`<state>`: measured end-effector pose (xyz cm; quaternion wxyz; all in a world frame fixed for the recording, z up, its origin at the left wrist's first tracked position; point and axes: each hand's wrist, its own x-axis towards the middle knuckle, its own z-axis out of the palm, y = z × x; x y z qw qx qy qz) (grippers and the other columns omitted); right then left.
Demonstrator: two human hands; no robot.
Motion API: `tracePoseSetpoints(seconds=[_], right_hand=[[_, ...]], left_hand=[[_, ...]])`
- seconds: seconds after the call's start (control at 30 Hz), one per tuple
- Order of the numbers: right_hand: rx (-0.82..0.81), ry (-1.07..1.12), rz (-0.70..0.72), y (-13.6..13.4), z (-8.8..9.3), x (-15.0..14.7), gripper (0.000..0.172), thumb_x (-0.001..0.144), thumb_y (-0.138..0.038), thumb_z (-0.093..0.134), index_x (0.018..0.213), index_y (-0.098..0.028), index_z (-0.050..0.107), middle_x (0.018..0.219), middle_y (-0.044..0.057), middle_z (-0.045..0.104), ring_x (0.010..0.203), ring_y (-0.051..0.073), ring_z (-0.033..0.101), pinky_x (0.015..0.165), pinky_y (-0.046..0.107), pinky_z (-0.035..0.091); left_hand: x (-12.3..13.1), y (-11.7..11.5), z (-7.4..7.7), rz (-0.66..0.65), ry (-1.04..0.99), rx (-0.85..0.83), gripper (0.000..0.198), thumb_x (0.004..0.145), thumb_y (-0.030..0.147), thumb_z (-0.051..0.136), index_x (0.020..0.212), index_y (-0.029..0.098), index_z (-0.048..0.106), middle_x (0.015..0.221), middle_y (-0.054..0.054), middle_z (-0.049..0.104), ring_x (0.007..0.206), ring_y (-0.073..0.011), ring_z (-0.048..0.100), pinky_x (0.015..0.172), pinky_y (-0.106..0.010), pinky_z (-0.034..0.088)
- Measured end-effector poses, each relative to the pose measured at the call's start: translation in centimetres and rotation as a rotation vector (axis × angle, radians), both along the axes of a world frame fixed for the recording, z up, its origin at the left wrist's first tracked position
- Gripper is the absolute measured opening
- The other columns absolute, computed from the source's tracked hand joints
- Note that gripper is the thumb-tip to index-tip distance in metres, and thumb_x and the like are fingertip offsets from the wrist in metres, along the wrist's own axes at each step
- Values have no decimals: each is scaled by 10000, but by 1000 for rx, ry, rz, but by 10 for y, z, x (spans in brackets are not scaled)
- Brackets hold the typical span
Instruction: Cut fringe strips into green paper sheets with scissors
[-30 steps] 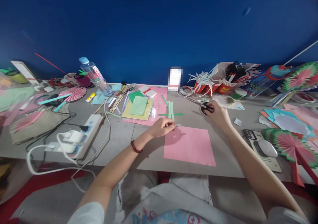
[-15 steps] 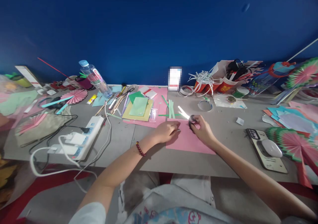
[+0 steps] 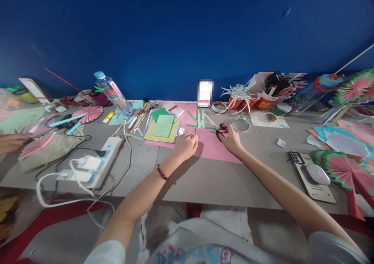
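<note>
A pair of black-handled scissors (image 3: 219,133) is in my right hand (image 3: 230,137), its blades pointing away and to the left near the green strips (image 3: 201,118). Under both hands lies a pink paper sheet (image 3: 214,149) on the grey table. My left hand (image 3: 187,144) rests at the sheet's left side, its fingers curled together near the left edge; whether they pinch the paper is too small to make out. Just behind the left hand is a stack of green and yellow papers (image 3: 163,126).
A power strip (image 3: 106,162) with white cables lies left, a bottle (image 3: 115,94) behind it. Red cups (image 3: 265,100) and a metal ring (image 3: 241,125) stand or lie back right. A phone (image 3: 312,178) bears a white mouse. At far left, another person's hand (image 3: 13,143) shows.
Both hands and the pink sheet have moved away from the table's front edge, my left hand also leftward. The scissors moved back with my right hand. The other person's hand has come further in.
</note>
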<state>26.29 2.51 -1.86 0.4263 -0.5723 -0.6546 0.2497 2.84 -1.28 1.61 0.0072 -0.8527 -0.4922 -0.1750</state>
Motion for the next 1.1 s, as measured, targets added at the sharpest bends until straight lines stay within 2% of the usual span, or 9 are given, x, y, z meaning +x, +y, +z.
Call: tracePoseSetpoints(seconds=[0.13, 0.23, 0.3, 0.47, 0.63, 0.77, 0.9, 1.0, 1.1], right_hand=[[-16, -38, 7, 20, 4, 2, 213, 767, -342, 609, 928, -203, 598, 917, 67, 675, 854, 220, 609, 779, 369, 464], [99, -258, -37, 25, 9, 3, 150, 766, -315, 633, 854, -203, 681, 889, 78, 662, 917, 255, 572, 849, 411, 424], [189, -437, 7, 23, 13, 2, 154, 772, -285, 645, 874, -201, 724, 909, 92, 653, 965, 273, 543, 880, 412, 399], [97, -612, 134, 16, 21, -2, 204, 834, -215, 583, 944, -185, 753, 854, 87, 634, 840, 221, 563, 732, 304, 423], [10, -574, 143, 26, 19, -3, 195, 828, -199, 588, 918, -199, 762, 789, 65, 638, 764, 192, 578, 663, 265, 410], [-20, -510, 162, 28, 23, -6, 176, 781, -179, 620, 886, -172, 760, 786, 73, 665, 767, 200, 586, 697, 274, 419], [-64, -212, 171, 2, 41, -20, 225, 844, -319, 555, 882, -178, 726, 802, 57, 681, 711, 176, 586, 648, 275, 425], [-258, 75, 339, -25, 56, -35, 357, 861, -471, 508, 785, -171, 688, 721, 41, 659, 582, 133, 551, 541, 255, 414], [-297, 192, 355, -41, 63, -45, 334, 776, -498, 617, 714, -173, 656, 678, 31, 640, 575, 126, 539, 532, 250, 416]], left_hand=[[0, -1, 1, -52, -35, -16, 231, 923, 213, 392, 791, 174, 578, 718, -56, 638, 685, -183, 596, 599, -298, 374], [2, -3, -1, -107, -19, -20, 209, 909, 188, 411, 790, 172, 582, 716, -51, 640, 698, -184, 609, 626, -300, 399], [4, -4, -3, -138, -21, -26, 184, 901, 171, 424, 826, 169, 592, 752, -51, 653, 738, -187, 624, 672, -309, 424], [5, -5, -6, -212, -34, -64, 163, 895, 173, 447, 906, 167, 609, 880, -73, 678, 868, -203, 639, 768, -328, 450], [6, -7, 3, -162, -160, -151, 193, 895, 188, 440, 831, 162, 621, 806, -66, 663, 803, -186, 616, 717, -297, 437], [5, -10, 18, -107, -544, -424, 299, 922, 347, 432, 770, 165, 615, 665, -10, 599, 608, -117, 526, 579, -230, 381], [4, -10, 25, -144, -861, -661, 358, 878, 450, 498, 786, 132, 636, 620, 4, 547, 521, -82, 438, 500, -209, 328], [6, -8, 24, -101, -916, -687, 378, 838, 481, 551, 755, 129, 661, 576, 12, 507, 499, -75, 392, 472, -210, 291], [7, -7, 21, -94, -916, -699, 368, 823, 484, 570, 753, 140, 682, 565, 15, 500, 494, -73, 381, 467, -210, 289]])
